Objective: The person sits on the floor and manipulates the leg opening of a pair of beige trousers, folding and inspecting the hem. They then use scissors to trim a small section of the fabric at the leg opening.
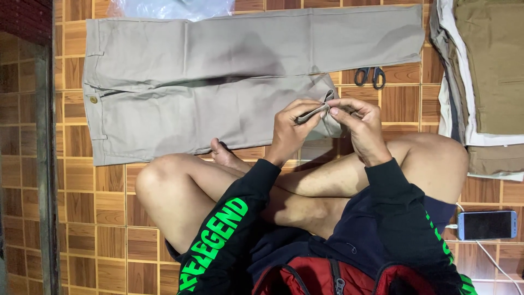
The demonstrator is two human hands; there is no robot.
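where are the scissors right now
In the head view the scissors lie on the wooden floor at upper right, just below the trouser leg and above the right hand.

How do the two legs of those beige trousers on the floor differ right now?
The far trouser leg lies flat at full length, untouched; the near trouser leg has its hem lifted and folded, pinched between the left hand and right hand. The far leg's end is in plain view; the near one's is partly hidden. Both are the same beige cloth.
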